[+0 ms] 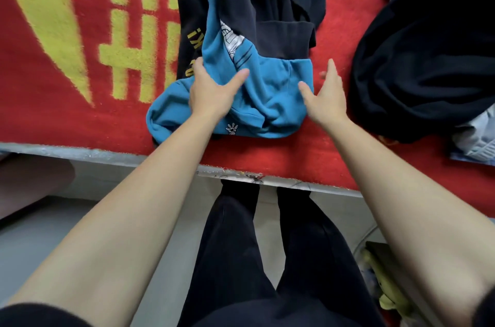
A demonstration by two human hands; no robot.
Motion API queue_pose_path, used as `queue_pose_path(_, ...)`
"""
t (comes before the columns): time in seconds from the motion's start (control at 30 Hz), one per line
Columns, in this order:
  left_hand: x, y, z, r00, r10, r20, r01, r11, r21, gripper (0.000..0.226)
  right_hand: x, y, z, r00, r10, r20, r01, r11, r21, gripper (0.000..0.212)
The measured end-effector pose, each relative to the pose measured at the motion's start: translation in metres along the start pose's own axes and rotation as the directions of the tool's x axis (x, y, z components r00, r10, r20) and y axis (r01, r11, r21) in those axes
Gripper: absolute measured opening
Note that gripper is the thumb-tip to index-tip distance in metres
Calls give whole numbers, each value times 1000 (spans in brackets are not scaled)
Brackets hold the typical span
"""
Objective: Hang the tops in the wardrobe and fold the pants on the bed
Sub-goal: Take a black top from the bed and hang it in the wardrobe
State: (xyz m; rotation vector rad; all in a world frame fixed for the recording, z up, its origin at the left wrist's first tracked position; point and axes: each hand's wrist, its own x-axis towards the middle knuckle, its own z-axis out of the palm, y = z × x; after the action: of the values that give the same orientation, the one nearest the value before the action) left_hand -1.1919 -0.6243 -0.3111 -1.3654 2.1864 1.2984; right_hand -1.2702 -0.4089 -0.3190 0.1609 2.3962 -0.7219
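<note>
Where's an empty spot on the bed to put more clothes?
The biggest bare patch is the red blanket left of the dark garment and blue garment. A thin strip runs between the blue garment and the bed's near edge. The gap before the black pile is narrow and crowded, with the right hand in it.

Not much to read here tbh. The dark garment (187,18) has yellow letters (194,35) down its left edge. They look like "iX" from this angle, and the rest is covered. The red blanket (40,117) has huge yellow woven characters (128,40), cut off and unreadable. The blue garment (267,91) has a tiny white hand logo (232,129) at its near edge.
</note>
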Motion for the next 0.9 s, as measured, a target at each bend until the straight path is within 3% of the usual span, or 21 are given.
queue_pose_path(0.07, 2, 1, 7, 999, 28, -27, -27, 998, 53, 65, 4, -4, 2, 995, -25, 97, 18, 997, 72, 73)
queue_pose_path(0.13, 2, 1, 7, 993, 71, -98, -68, 997, 38, 37, 0, -10, 6, 981, -161, 112, 153, 985, 74, 47)
queue_pose_path(0.23, 4, -5, -6, 958, 11, -286, -55, 988, -145, 24, -9, -15, 11, 964, -236, 121, 232, 972, 43, 25)
queue_pose_path(0.3, 8, -14, -19, 907, -90, -411, -15, 969, -247, 24, -9, -24, 9, 959, -100, 267, 144, 978, -152, 23)
queue_pose_path(0.37, 7, -25, -28, 888, -143, -436, 32, 967, -252, 25, -4, -38, 5, 894, 123, 431, 35, 939, -341, 31)
queue_pose_path(0.4, 5, -31, -30, 897, -142, -418, 52, 974, -219, 24, -2, -48, 6, 885, 168, 435, 10, 926, -378, 34)
queue_pose_path(0.47, -1, -40, -29, 926, -132, -354, 85, 986, -146, 23, 3, -68, 10, 947, 143, 288, -45, 946, -322, 66)
queue_pose_path(0.53, -2, -45, -28, 937, -153, -314, 121, 985, -119, 25, 8, -86, 16, 993, 24, 113, -4, 985, -173, 97)
queue_pose_path(0.6, 0, -45, -30, 939, -174, -298, 147, 983, -110, 27, 19, -98, 21, 996, 63, 55, -67, 995, 77, 102)
queue_pose_path(0.67, 1, -44, -32, 944, -185, -272, 161, 981, -110, 26, 31, -93, 22, 970, 227, 83, -242, 921, 304, 93)
queue_pose_path(0.7, 1, -44, -33, 945, -196, -260, 170, 978, -118, 25, 32, -86, 20, 953, 278, 121, -303, 880, 366, 78)
queue_pose_path(0.77, 1, -43, -36, 941, -221, -257, 190, 972, -140, 23, 27, -67, 13, 948, 258, 185, -313, 854, 416, 27)
queue_pose_path(0.8, 3, -42, -39, 939, -219, -265, 190, 973, -129, 23, 24, -55, 9, 962, 215, 169, -266, 878, 397, 14)
queue_pose_path(0.83, 5, -40, -44, 940, -196, -279, 177, 980, -92, 24, 22, -43, 4, 976, 177, 128, -211, 913, 350, 18)
queue_pose_path(0.9, 14, -38, -59, 937, -133, -323, 142, 990, 3, 30, 19, -20, -9, 987, 133, -91, -113, 974, 195, 21)
